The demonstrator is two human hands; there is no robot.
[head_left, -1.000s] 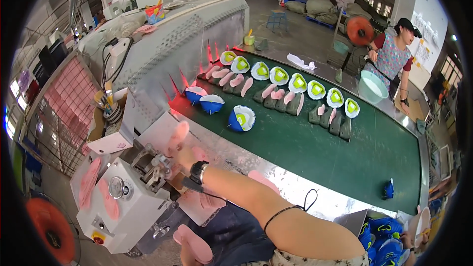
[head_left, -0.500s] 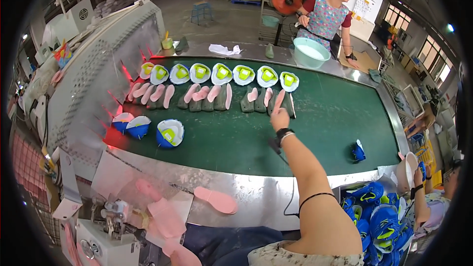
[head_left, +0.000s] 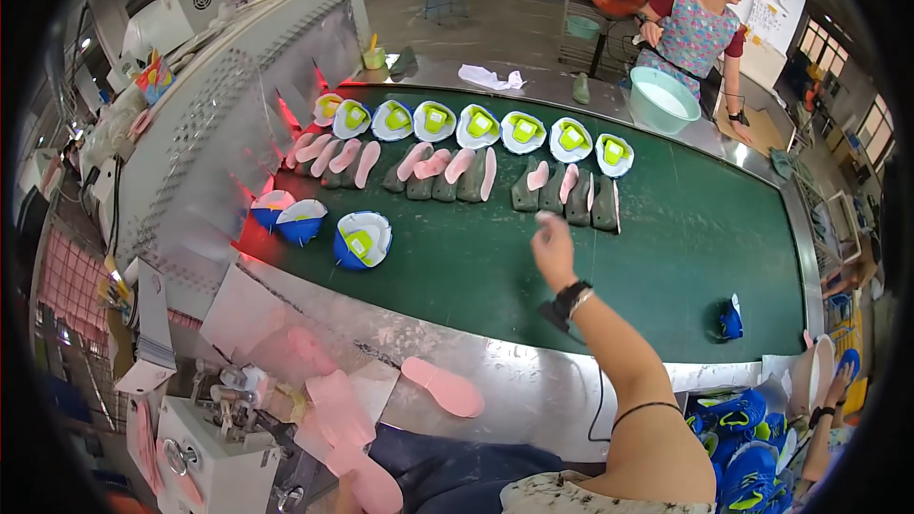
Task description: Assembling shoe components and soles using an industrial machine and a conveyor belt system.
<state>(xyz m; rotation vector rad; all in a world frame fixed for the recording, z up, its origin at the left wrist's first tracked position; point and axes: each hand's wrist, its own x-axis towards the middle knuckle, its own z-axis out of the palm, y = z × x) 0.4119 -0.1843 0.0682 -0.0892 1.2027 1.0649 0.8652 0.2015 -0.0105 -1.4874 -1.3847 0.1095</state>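
Observation:
My right hand (head_left: 554, 249) is over the green conveyor belt (head_left: 657, 295), just nearer than the row of dark shoe lasts (head_left: 526, 194). Its fingers are loosely curled with the index finger reaching out, and nothing shows in them. Pink insoles (head_left: 459, 168) lie on or against these lasts. Behind them runs a row of blue and white shoe uppers (head_left: 477, 127) with lime-green linings. At the lower edge, my left hand (head_left: 346, 496), partly hidden, grips a pink insole (head_left: 373, 487). Further pink insoles (head_left: 442, 387) rest on the metal ledge.
A perforated machine housing (head_left: 238, 95) with red glowing light borders the belt's left end. Three blue uppers (head_left: 363, 240) stand near it, another (head_left: 730, 319) at right. Blue shoes (head_left: 747, 462) are heaped lower right, beside another person's arm. Across the belt, a person stands by a pale basin (head_left: 664, 100).
My right hand has drawn back toward me from the rightmost lasts, leaving a pink insole there. The view has shifted, so the scene sits farther right. My left hand now shows at the lower edge.

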